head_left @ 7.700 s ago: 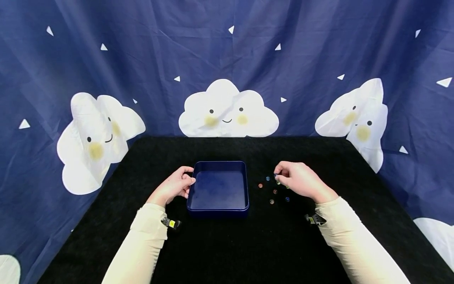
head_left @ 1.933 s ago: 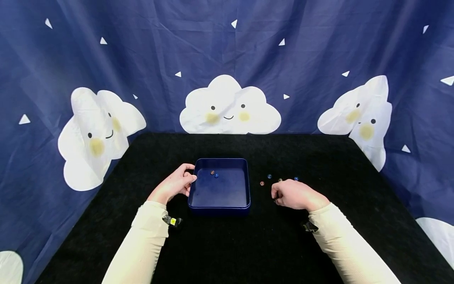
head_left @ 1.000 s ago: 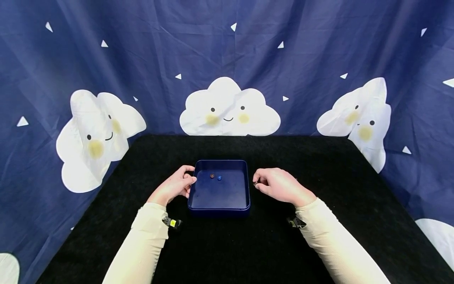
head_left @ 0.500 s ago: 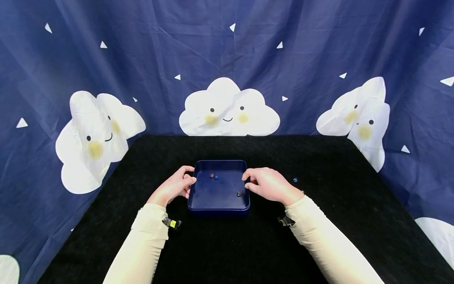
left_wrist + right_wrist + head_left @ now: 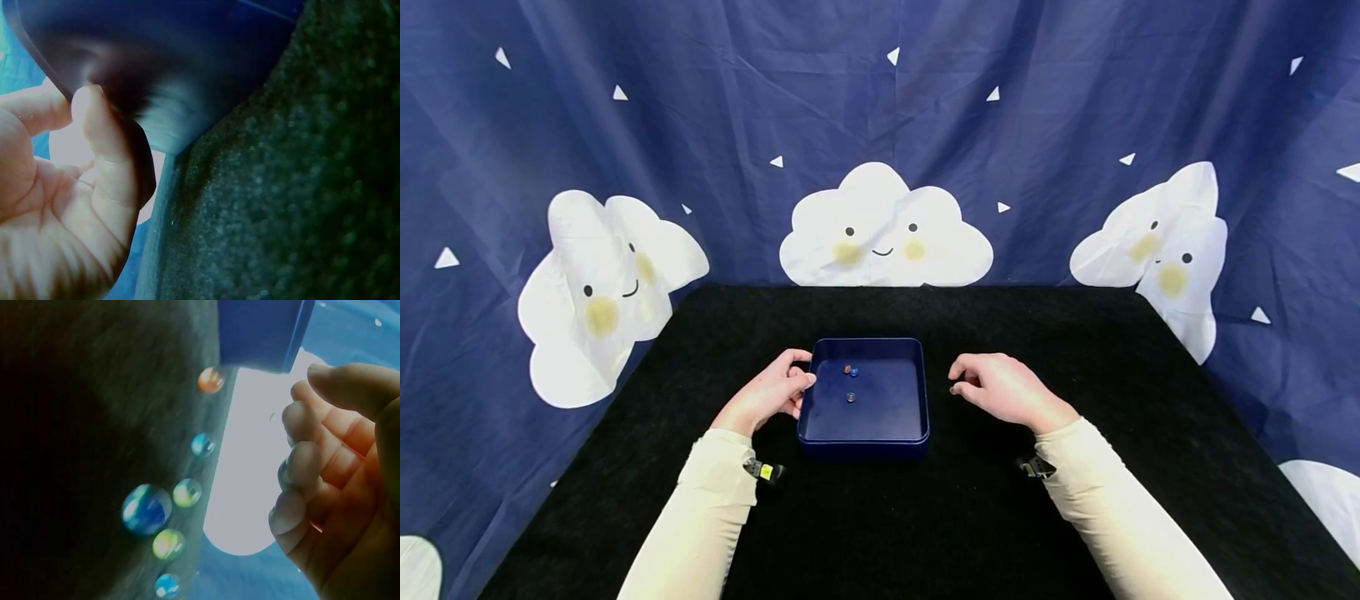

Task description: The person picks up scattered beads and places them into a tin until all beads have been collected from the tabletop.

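My left hand (image 5: pixel 765 392) pinches the left wall of a square dark blue tray (image 5: pixel 867 447). In the left wrist view, the thumb (image 5: pixel 94 125) presses against the tray's wall. Three marbles lie inside the tray: an orange marble (image 5: pixel 847 369), a blue marble (image 5: pixel 854 372) beside it and a clear greyish marble (image 5: pixel 851 397) nearer the middle. My right hand (image 5: pixel 1011 392) hovers to the right of the tray, fingers loosely bent and thumb apart, holding nothing. The right wrist view shows an orange marble (image 5: pixel 211 380) on the cloth, mostly hidden by the hand in the head view.
Several more marbles lie on the black cloth (image 5: pixel 880 525) below the right hand, among them a large-looking blue marble (image 5: pixel 147 509), a yellow-green marble (image 5: pixel 169 544) and a small blue marble (image 5: pixel 167 585). A blue curtain (image 5: pixel 722 108) with white clouds surrounds the table.
My right hand let a marble go at the tray's right wall and has moved back right. That marble has rolled left inside the tray. My left hand stays on the tray throughout.
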A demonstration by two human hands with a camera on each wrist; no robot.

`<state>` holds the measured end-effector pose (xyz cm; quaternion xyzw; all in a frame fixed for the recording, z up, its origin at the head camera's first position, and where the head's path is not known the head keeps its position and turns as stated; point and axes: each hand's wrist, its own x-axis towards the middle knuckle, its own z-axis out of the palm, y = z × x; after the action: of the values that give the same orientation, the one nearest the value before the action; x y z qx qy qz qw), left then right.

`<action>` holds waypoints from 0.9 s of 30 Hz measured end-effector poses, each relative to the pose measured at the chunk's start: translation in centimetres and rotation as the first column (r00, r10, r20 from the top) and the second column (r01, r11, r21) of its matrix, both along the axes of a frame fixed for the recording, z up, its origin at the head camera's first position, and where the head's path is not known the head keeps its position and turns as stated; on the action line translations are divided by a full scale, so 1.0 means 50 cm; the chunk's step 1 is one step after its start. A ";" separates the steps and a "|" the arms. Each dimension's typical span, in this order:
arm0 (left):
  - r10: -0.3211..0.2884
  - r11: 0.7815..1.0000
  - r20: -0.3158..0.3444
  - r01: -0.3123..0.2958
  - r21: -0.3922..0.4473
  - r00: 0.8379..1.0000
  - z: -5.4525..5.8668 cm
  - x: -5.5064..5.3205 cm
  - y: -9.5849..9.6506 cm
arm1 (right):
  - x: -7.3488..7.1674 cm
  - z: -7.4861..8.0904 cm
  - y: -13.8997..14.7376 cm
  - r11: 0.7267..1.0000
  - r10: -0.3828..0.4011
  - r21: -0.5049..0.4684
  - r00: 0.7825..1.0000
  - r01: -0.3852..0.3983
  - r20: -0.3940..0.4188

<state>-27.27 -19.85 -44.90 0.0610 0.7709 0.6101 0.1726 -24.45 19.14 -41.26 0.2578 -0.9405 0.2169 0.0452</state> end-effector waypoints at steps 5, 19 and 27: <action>0.004 1.000 0.003 -0.004 0.004 1.000 0.001 0.000 -0.002 | -0.004 -0.013 0.032 1.000 -0.027 0.013 0.999 0.027 0.033; 0.016 1.000 0.001 -0.016 -0.005 1.000 0.002 0.003 -0.005 | -0.019 -0.036 0.010 0.988 -0.002 0.153 0.987 -0.022 0.160; 0.011 1.000 0.005 -0.011 -0.013 1.000 0.002 0.004 -0.001 | -0.011 -0.040 0.008 0.985 0.028 0.167 0.992 -0.048 0.123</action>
<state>-27.07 -19.91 -44.80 0.0543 0.7749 0.6060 0.1716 -25.00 19.57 -43.24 0.2651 -0.9514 0.1519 -0.0378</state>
